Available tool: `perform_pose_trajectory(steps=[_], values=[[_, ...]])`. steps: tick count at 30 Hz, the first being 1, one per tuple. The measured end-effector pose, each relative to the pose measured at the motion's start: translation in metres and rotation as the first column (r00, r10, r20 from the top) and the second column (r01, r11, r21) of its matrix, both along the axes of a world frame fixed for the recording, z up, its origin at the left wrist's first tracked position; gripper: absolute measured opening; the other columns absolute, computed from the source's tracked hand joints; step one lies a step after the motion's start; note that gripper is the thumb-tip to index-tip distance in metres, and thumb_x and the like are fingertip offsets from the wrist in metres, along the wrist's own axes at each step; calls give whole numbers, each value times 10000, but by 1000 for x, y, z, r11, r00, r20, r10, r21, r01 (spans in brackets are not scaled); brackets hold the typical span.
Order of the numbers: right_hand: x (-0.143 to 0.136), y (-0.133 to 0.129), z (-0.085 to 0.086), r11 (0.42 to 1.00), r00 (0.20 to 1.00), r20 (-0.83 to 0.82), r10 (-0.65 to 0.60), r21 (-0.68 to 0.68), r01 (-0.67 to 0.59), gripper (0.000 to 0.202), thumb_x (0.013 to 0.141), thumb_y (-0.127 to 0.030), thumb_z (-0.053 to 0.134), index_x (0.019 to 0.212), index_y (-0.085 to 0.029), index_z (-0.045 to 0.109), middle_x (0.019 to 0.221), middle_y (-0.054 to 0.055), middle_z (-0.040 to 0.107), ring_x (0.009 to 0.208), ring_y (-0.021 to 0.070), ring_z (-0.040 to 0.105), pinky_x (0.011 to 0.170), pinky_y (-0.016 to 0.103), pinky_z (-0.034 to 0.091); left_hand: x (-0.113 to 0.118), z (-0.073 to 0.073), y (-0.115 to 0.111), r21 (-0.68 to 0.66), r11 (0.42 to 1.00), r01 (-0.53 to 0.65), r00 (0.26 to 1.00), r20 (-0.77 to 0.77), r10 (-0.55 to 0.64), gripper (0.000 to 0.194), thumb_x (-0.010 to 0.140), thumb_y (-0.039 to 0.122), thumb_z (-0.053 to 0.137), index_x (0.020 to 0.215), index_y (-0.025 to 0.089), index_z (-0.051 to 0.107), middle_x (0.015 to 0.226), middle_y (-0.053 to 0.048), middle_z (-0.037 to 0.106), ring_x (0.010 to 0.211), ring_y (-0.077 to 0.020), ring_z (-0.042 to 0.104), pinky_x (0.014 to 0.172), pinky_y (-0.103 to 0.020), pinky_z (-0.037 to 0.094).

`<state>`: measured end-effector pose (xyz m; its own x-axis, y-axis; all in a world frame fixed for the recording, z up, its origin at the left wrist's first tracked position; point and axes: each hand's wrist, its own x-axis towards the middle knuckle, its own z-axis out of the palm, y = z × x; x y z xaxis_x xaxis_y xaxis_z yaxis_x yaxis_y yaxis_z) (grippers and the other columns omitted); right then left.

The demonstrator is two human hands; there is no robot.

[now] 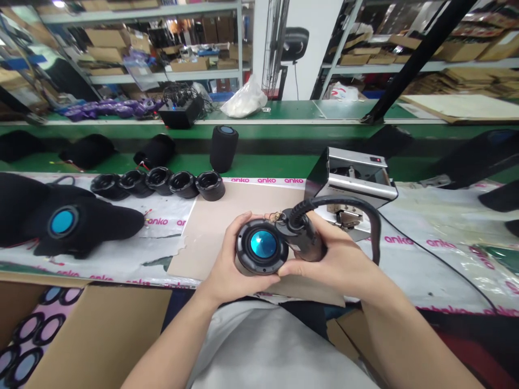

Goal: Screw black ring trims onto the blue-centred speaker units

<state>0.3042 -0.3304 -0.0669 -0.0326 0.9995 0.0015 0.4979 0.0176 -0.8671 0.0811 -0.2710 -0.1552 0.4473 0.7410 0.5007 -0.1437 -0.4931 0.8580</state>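
Note:
My left hand (229, 265) wraps round a black cylindrical speaker (247, 259) whose round end, with a shiny blue disc in the middle, faces up toward me. In my right hand (334, 259) is a black electric screwdriver (302, 237), a thick ribbed cable bending from its top. The driver leans against the speaker's right side, and my right thumb touches the rim. Its lower tip is hidden. Behind my right hand stands a silver and black screw feeder (351, 173).
Several black ring-shaped housings (211, 185) stand in a row at the back left. Beyond them is an upright black speaker (224, 148). Black fabric sleeves (93, 216) lie at left. A cardboard box (109, 324) with round parts is at lower left. A thin cable (433, 259) crosses the right side.

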Motion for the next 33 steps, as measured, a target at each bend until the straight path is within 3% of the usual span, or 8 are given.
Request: perform_pose_trajectory(steps=[6, 9, 12, 18, 23, 27, 33], values=[[0, 0, 4, 998, 999, 44, -29, -54, 32, 573, 748, -457, 943, 1271, -359, 730, 1166, -45, 754, 1073, 226, 715, 912, 323, 602, 0, 4, 0, 7, 1000, 17, 1000, -8, -16, 1093, 743, 394, 1017, 1636, 377, 386, 1593, -97, 598, 1463, -322, 640, 1231, -464, 547], [3, 4, 9, 997, 999, 52, 8, -74, -4, 602, 741, -430, 950, 1290, -353, 714, 1235, -34, 749, 1147, 257, 711, 863, 322, 602, 0, 6, 0, 14, 1000, 23, 999, -24, -23, 1060, 744, 381, 1017, 1615, 375, 411, 1581, -91, 610, 1456, -321, 645, 1224, -463, 552], [5, 6, 11, 997, 997, 46, 60, -44, -57, 598, 738, -378, 954, 1286, -342, 719, 1234, -24, 747, 1145, 259, 714, 899, 328, 610, 0, 5, 1, 14, 1000, -1, 999, -43, 1, 1069, 740, 404, 1016, 1614, 364, 402, 1568, -103, 612, 1431, -333, 661, 1199, -484, 569], [1, 5, 3, 997, 997, 65, -30, 66, 25, 656, 717, -466, 975, 1313, -342, 732, 1105, -1, 756, 1055, 268, 716, 1026, 405, 601, 0, 8, 6, 35, 998, -50, 997, -63, 52, 1067, 723, 514, 1006, 1582, 295, 411, 1506, -147, 635, 1377, -363, 685, 1146, -500, 597], [0, 5, 6, 1000, 997, 69, -17, 9, 17, 595, 747, -440, 956, 1291, -372, 725, 1151, -29, 745, 1049, 237, 702, 924, 348, 611, 0, 6, 6, 44, 997, -56, 997, -54, 58, 1070, 741, 522, 991, 1596, 296, 388, 1523, -150, 623, 1391, -354, 678, 1166, -493, 581], [-1, 3, 8, 1000, 995, 103, -13, -22, 15, 612, 772, -457, 928, 1341, -372, 721, 1111, -12, 748, 1006, 236, 716, 955, 377, 628, -1, 6, 5, 33, 999, -42, 998, -42, 43, 1054, 749, 500, 992, 1596, 306, 395, 1527, -136, 629, 1386, -343, 685, 1159, -477, 589], [-7, -5, 4, 999, 972, 231, -38, 44, 29, 535, 829, -450, 882, 1340, -393, 732, 1205, 7, 770, 1066, 279, 750, 913, 394, 647, 0, 7, 2, -39, 998, -58, 996, -77, 55, 1051, 735, 473, 1003, 1578, 303, 399, 1525, -135, 633, 1383, -351, 689, 1175, -496, 585]])
